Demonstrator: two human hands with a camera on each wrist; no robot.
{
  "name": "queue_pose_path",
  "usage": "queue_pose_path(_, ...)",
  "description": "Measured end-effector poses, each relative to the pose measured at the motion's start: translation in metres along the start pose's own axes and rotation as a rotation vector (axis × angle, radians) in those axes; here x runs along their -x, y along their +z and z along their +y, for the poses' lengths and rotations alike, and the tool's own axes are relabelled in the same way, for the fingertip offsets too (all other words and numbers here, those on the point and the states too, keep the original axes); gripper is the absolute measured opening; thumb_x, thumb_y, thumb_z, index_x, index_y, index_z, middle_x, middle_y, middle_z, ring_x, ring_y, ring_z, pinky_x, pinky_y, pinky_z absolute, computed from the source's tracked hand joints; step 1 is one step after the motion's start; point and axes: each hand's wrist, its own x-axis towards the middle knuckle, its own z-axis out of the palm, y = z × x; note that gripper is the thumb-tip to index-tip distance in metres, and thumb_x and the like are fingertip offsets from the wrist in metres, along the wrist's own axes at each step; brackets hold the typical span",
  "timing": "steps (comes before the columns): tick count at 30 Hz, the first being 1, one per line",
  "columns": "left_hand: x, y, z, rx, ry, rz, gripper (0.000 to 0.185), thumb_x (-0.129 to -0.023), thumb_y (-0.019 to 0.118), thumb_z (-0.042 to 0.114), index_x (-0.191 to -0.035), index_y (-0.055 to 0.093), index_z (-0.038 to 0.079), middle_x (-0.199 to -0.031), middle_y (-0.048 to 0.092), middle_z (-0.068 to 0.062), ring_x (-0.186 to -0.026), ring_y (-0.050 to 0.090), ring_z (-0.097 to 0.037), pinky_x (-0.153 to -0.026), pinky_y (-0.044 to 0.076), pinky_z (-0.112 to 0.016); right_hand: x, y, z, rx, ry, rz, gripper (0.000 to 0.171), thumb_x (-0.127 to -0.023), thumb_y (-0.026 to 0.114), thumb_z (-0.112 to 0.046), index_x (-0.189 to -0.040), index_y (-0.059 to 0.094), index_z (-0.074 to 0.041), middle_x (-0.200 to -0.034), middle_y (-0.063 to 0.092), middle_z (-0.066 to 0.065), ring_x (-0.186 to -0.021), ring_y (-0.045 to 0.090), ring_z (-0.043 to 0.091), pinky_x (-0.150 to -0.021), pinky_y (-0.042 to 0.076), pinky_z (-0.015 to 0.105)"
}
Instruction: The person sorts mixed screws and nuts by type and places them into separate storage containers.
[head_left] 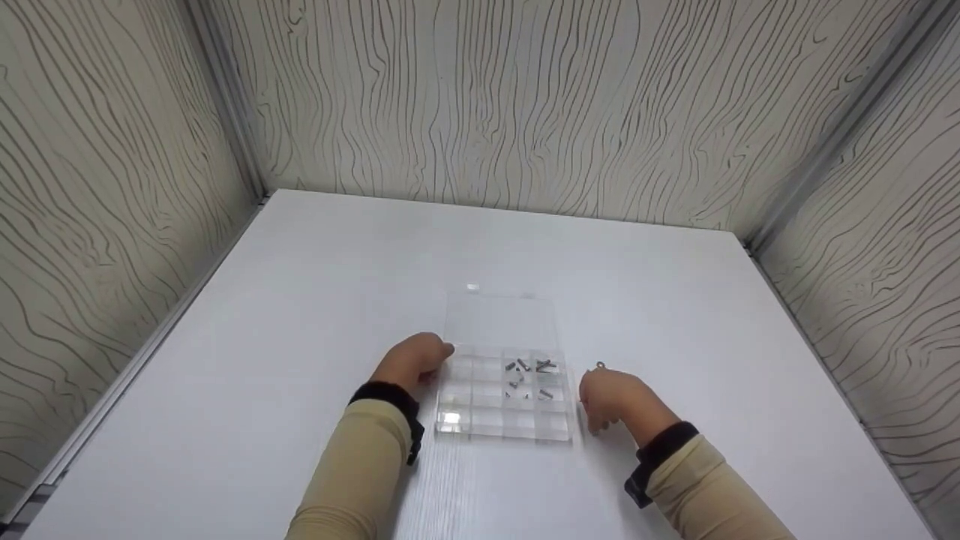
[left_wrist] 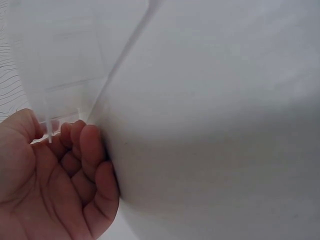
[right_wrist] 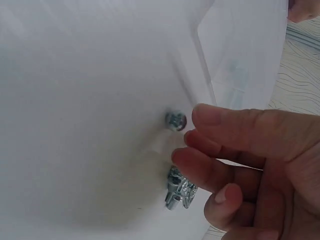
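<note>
A clear plastic compartment box [head_left: 486,431] lies on the white table with its lid [head_left: 501,319] folded back. Small metal screws [head_left: 545,394] sit in several of its right-hand compartments. My left hand [head_left: 411,361] grips the box's left side, thumb over the rim and fingers bent against the outer wall. Just right of the box, my right hand [head_left: 619,397] hovers low with loosely bent fingers. In the right wrist view, a screw [right_wrist: 176,120] shows its head beside the thumb tip, and a small cluster of shiny metal hardware [right_wrist: 181,187] is partly hidden behind the fingers.
The white tabletop [head_left: 337,285] extends around the box on all sides. Wood-grain panels [head_left: 480,97] rise along the back and both sides, with grey metal posts [head_left: 832,127] at the corners.
</note>
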Motion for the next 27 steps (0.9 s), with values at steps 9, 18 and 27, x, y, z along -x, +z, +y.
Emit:
queue_pose_path(9, 0.002, -0.001, 0.002, 0.023, -0.040, 0.015, 0.053, -0.088, 0.040, 0.040, -0.045, 0.044, 0.010, -0.042, 0.030, 0.000, -0.035, 0.027, -0.014, -0.040, 0.032, -0.030, -0.005, 0.009, -0.001, 0.071, -0.032, 0.061, 0.011, -0.063, 0.066, -0.005, -0.065, 0.056, -0.009, -0.071, 0.055, 0.006, -0.056, 0.046, 0.020, -0.051, 0.038, 0.033)
queue_pose_path(18, 0.002, -0.004, 0.005, -0.069, -0.007, 0.000, 0.050, -0.090, 0.037, 0.039, -0.063, 0.062, 0.005, -0.048, 0.039, -0.002, -0.037, 0.030, -0.015, -0.046, 0.036, -0.031, -0.012, 0.002, 0.005, -0.026, -0.070, 0.172, 0.015, -0.065, 0.063, -0.003, -0.061, 0.052, -0.011, -0.058, 0.049, 0.000, -0.053, 0.046, 0.017, -0.048, 0.037, 0.031)
queue_pose_path(27, 0.003, 0.000, 0.004, -0.038, 0.000, 0.025, 0.053, -0.089, 0.040, 0.039, -0.043, 0.031, 0.014, -0.043, 0.028, 0.000, -0.037, 0.027, -0.015, -0.043, 0.032, -0.031, -0.015, -0.010, -0.008, -0.071, -0.068, 0.298, 0.011, -0.074, 0.061, -0.008, -0.071, 0.053, -0.014, -0.063, 0.050, -0.002, -0.052, 0.048, 0.014, -0.048, 0.038, 0.030)
